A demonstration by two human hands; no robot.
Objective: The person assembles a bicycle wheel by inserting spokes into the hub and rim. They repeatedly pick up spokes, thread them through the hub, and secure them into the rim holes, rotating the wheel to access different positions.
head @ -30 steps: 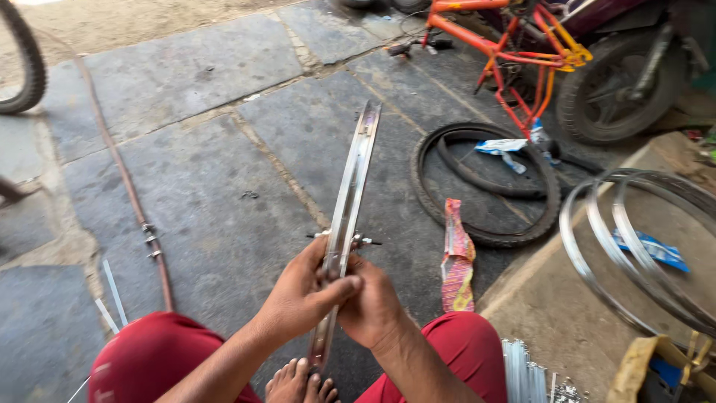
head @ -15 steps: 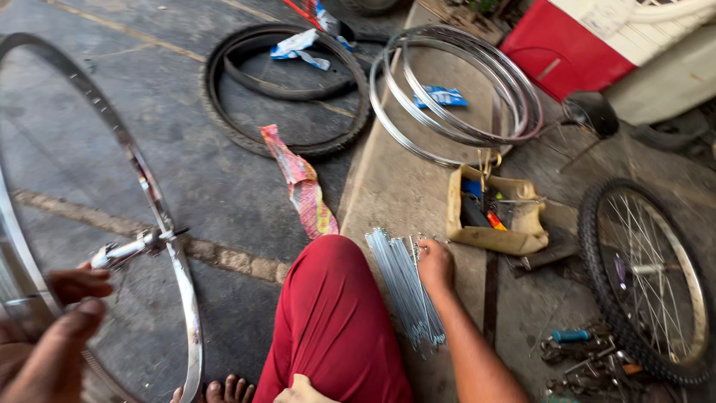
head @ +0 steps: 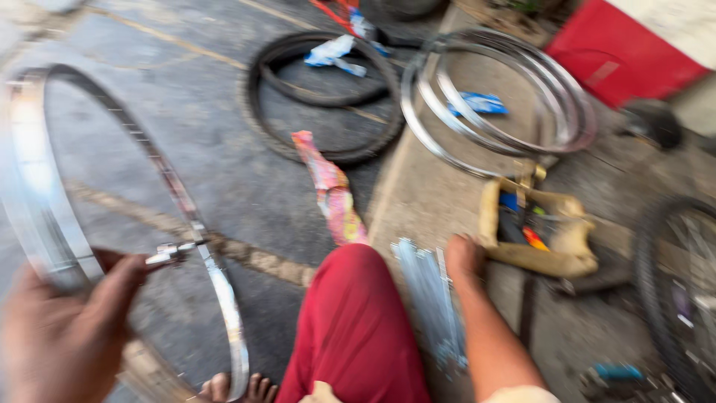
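Steel rim (head: 45, 216) fills left hand (head: 63, 336); right hand (head: 462, 257) touches spokes (head: 432, 298).

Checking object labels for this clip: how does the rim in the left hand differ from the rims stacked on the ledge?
The held rim stands on edge, gripped by the left hand; the stacked rims lie flat on the concrete ledge. The held rim is single; the stacked rims are several, with a blue wrapper inside. All are bare shiny metal without tyres.

The person wears bright red cloth trousers (head: 358, 328). Both arms are bare, with no sleeves, and the left hand (head: 63, 336) and right hand (head: 462, 257) have no gloves. The toes of a bare foot (head: 239, 388) have no shoe.
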